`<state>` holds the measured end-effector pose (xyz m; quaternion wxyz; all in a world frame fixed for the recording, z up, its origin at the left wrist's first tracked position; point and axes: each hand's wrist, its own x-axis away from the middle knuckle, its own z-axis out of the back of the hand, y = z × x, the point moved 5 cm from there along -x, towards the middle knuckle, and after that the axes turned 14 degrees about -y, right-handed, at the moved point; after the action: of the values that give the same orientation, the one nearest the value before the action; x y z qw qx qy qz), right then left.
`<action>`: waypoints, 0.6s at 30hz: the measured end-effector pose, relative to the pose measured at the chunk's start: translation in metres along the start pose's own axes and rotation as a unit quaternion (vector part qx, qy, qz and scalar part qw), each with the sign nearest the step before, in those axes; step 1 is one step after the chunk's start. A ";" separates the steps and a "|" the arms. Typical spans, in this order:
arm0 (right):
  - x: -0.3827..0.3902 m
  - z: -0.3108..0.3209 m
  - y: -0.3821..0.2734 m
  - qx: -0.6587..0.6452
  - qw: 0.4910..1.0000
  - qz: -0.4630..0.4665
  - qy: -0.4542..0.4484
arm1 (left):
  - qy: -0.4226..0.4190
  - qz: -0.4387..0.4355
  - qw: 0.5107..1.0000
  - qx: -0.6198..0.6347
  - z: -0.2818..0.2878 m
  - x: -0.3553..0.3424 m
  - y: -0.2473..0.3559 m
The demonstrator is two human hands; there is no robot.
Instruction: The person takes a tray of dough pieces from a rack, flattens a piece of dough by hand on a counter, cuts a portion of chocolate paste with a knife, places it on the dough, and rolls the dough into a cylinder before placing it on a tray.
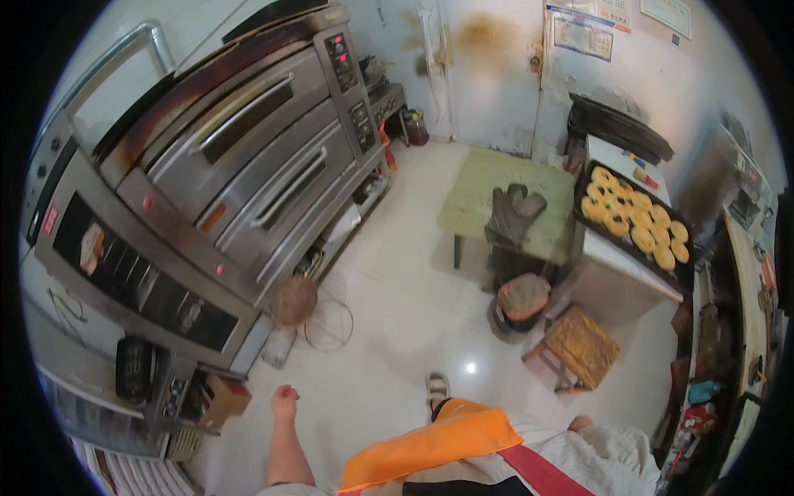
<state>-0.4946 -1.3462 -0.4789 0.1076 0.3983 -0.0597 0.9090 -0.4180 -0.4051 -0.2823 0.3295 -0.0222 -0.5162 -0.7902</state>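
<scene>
The single view looks from the wearer's head, tipped steeply down and facing forward across the room; the orange cloth (430,446) on the wearer's front and the left hand (285,403) lie near, toward the lower edge; the green table (465,194) stands farther off, the door (496,107) farthest, at the top; the oven (269,153) spreads across the left; a dark round rim cuts off the corners.

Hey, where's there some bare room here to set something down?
The green table has bare surface left of the dark oven mitts. The floor is bare between your left hand and sandaled foot. The white counter is crowded by a pastry tray and brush; the right-hand shelves are cluttered.
</scene>
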 end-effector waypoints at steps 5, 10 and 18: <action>-0.180 0.054 -0.136 0.199 0.978 0.061 0.001 | -0.205 0.079 0.974 -0.047 -0.071 -0.115 -0.026; -0.229 0.322 -0.457 0.027 0.966 0.255 -0.044 | -0.318 0.238 0.867 -0.302 -0.085 -0.145 -0.051; -0.375 0.487 -0.590 -0.178 0.972 0.152 0.032 | -0.323 0.203 0.802 -0.460 -0.063 -0.466 0.096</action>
<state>0.2421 -0.9238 -0.4127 0.0394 0.3297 -0.2771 0.9016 0.0175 -0.2496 -0.4101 0.2478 -0.5291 -0.1527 -0.7971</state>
